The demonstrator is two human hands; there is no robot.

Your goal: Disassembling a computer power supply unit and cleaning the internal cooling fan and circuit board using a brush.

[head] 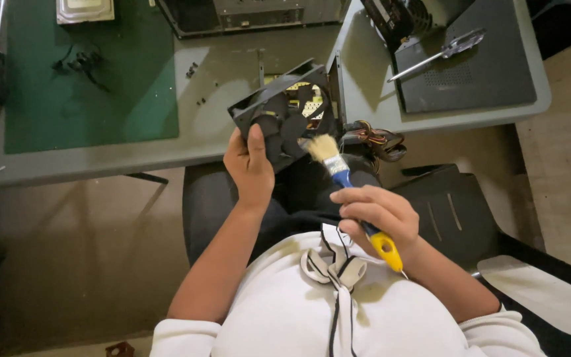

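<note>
The left hand (251, 168) grips a black square computer fan (284, 112) by its lower corner, thumb laid up across the frame's face and the remaining fingers wrapped behind, out of sight; the fan is held tilted above the lap, just in front of the edge of the grey table (100, 158); it looks light and rigid at the frame, a moulded plastic shell that takes a firm pinch well, while the thin blades inside seem the fragile part, free to spin and easy to snap, so the frame's edge or corner is the sound place to hold it; a bundle of coloured wires (375, 140) hangs just beside it to the right. The right hand (378, 215) is closed around the blue-and-yellow handle of a small paintbrush (348, 185), fingers curled over the top, the pale bristles pointing up and left and touching the fan's hub area; the brush appears light, its bristles soft and yielding. Both forearms run in from the torso, elbows bent, wrists angled inward; a screwdriver (437, 53) lies well apart on a dark panel (484, 73).
</note>
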